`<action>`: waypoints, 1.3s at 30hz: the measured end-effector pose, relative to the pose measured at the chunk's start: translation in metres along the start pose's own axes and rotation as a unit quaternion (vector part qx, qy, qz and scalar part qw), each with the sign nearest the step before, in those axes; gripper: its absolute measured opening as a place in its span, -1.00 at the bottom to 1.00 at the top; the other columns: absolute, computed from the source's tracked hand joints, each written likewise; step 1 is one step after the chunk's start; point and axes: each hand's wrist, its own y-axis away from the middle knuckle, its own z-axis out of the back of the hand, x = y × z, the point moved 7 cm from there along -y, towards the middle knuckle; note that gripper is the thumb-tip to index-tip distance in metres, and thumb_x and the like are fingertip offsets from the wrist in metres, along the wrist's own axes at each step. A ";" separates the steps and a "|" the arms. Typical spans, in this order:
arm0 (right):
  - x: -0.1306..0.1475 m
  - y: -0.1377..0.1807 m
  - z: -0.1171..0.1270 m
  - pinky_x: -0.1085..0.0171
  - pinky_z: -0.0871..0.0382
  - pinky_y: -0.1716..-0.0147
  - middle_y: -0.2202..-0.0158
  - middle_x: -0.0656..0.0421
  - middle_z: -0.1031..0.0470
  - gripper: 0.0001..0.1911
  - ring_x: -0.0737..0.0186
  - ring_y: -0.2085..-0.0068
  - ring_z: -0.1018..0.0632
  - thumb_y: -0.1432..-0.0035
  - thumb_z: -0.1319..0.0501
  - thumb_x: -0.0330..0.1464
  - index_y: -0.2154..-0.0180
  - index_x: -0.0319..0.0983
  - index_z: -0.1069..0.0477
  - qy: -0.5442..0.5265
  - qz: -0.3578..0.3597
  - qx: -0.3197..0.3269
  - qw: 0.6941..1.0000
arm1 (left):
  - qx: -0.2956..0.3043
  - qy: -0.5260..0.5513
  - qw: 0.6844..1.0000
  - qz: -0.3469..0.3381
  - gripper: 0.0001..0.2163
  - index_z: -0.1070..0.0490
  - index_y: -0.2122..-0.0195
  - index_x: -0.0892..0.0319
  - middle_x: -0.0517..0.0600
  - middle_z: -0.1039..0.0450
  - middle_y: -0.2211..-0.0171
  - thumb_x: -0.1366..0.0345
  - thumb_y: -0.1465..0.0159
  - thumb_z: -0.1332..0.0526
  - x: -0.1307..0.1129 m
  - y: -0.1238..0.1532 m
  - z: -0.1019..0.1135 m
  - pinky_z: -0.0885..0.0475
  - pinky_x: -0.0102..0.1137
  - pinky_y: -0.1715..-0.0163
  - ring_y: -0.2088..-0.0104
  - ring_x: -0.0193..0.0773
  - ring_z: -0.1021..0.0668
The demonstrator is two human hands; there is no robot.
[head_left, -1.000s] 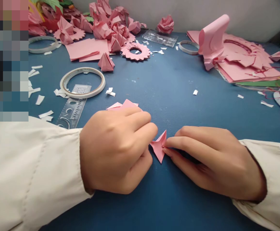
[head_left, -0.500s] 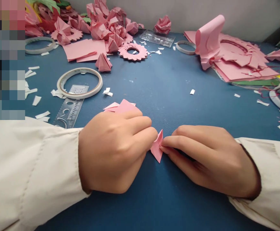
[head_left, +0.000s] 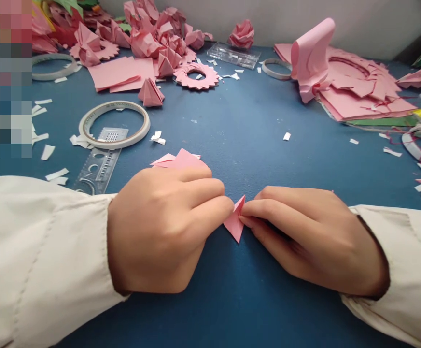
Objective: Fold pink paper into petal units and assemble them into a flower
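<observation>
A small folded pink paper piece (head_left: pixel 235 223) lies low on the blue table (head_left: pixel 254 125) between both hands. My left hand (head_left: pixel 163 227) is curled into a fist-like pinch on its left edge. My right hand (head_left: pixel 312 237) pinches its right edge with fingers pressed together. Most of the paper is hidden under the fingers. Just behind my left hand, other folded pink pieces (head_left: pixel 177 159) poke out.
A tape ring (head_left: pixel 114 123) and a clear ruler (head_left: pixel 100 164) lie at the left. Folded pink paper shapes (head_left: pixel 160 43) crowd the back. A stack of cut pink sheets (head_left: pixel 362 87) sits at the back right. White paper scraps are scattered about.
Both hands have closed in a little on the small pink piece, folding it narrower. The view has shifted slightly.
</observation>
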 end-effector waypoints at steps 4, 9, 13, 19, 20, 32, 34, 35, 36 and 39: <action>0.000 0.001 0.001 0.21 -0.41 0.35 0.32 0.21 -0.61 -0.58 0.23 0.37 -0.51 -0.87 -0.15 -0.52 0.13 -0.17 -0.64 0.004 -0.001 -0.006 1.000 | 0.011 0.019 1.000 -0.004 -0.68 -0.70 0.10 0.19 0.07 -0.75 0.20 0.61 -0.56 -0.16 -0.001 0.001 0.000 -0.54 -0.07 0.33 0.28 -0.04 -0.67; 0.001 -0.001 0.003 0.21 -0.41 0.36 0.33 0.21 -0.60 -0.55 0.23 0.37 -0.52 -0.87 -0.15 -0.49 0.17 -0.18 -0.64 0.004 -0.003 -0.011 1.000 | 0.010 -0.014 1.000 0.001 -0.63 -0.70 0.13 0.14 -0.02 -0.70 0.25 0.52 -0.78 -0.17 0.000 0.002 -0.001 -0.56 -0.12 0.28 0.29 -0.08 -0.65; 0.002 -0.004 0.002 0.22 -0.39 0.38 0.34 0.21 -0.58 -0.54 0.24 0.38 -0.50 -0.86 -0.14 -0.51 0.17 -0.20 -0.65 0.009 0.004 -0.009 1.000 | 0.002 -0.027 1.000 0.003 -0.63 -0.71 0.13 0.15 -0.02 -0.71 0.23 0.57 -0.76 -0.17 0.001 0.000 -0.002 -0.56 -0.15 0.24 0.25 -0.09 -0.64; -0.003 0.009 0.000 0.23 -0.39 0.36 0.30 0.19 -0.58 -0.74 0.19 0.35 -0.54 -0.84 -0.31 -0.26 0.04 -0.10 -0.69 0.008 -0.022 -0.009 1.000 | 0.005 0.015 1.000 0.020 -0.62 -0.71 0.17 0.19 -0.02 -0.68 0.24 0.55 -0.75 -0.16 0.001 -0.006 -0.005 -0.57 -0.17 0.21 0.26 -0.13 -0.61; -0.003 0.014 -0.001 0.21 -0.40 0.35 0.28 0.17 -0.58 -0.76 0.15 0.33 -0.56 -0.82 -0.35 -0.16 0.00 -0.08 -0.70 0.010 -0.027 -0.010 1.000 | 0.003 0.028 0.999 0.026 -0.62 -0.70 0.17 0.20 -0.02 -0.69 0.23 0.56 -0.74 -0.15 0.001 -0.006 -0.005 -0.57 -0.18 0.22 0.26 -0.15 -0.61; -0.003 0.017 0.001 0.20 -0.43 0.37 0.20 0.22 -0.65 -0.73 0.22 0.33 -0.60 -0.80 -0.33 -0.42 -0.37 -0.06 -0.61 -0.013 0.010 0.012 1.000 | 0.013 0.025 1.000 0.013 -0.63 -0.72 0.08 0.23 0.02 -0.70 0.23 0.65 -0.63 -0.12 0.002 -0.006 -0.004 -0.56 -0.17 0.26 0.27 -0.11 -0.59; -0.002 0.013 0.002 0.21 -0.43 0.37 0.22 0.25 -0.64 -0.66 0.25 0.35 -0.57 -0.80 -0.22 -0.55 -0.38 -0.13 -0.55 -0.017 0.026 0.014 0.999 | 0.007 0.013 1.000 0.005 -0.63 -0.72 0.07 0.24 0.03 -0.71 0.22 0.65 -0.64 -0.11 0.000 -0.006 -0.004 -0.58 -0.15 0.22 0.25 -0.09 -0.61; -0.001 0.011 0.003 0.20 -0.43 0.38 0.23 0.25 -0.62 -0.66 0.26 0.36 -0.55 -0.81 -0.19 -0.57 -0.37 -0.16 -0.54 -0.015 0.034 0.014 0.999 | 0.004 0.007 1.000 0.001 -0.63 -0.73 0.08 0.24 0.04 -0.72 0.22 0.65 -0.65 -0.11 -0.001 -0.005 -0.003 -0.60 -0.15 0.20 0.25 -0.09 -0.61; -0.001 0.010 0.003 0.20 -0.42 0.39 0.24 0.26 -0.61 -0.68 0.26 0.37 -0.53 -0.82 -0.17 -0.57 -0.37 -0.18 -0.54 -0.012 0.040 0.013 0.999 | 0.003 0.003 1.000 -0.002 -0.62 -0.73 0.09 0.25 0.04 -0.72 0.22 0.64 -0.66 -0.11 -0.001 -0.004 -0.003 -0.60 -0.14 0.19 0.24 -0.08 -0.61; 0.002 0.008 0.003 0.17 -0.39 0.42 0.26 0.26 -0.60 -0.69 0.25 0.40 -0.47 -0.84 -0.14 -0.58 -0.35 -0.21 -0.54 -0.017 0.053 0.011 0.998 | 0.000 -0.007 1.000 -0.012 -0.60 -0.72 0.17 0.23 0.02 -0.66 0.28 0.62 -0.69 -0.12 -0.002 -0.002 -0.001 -0.55 -0.13 0.26 0.29 -0.10 -0.57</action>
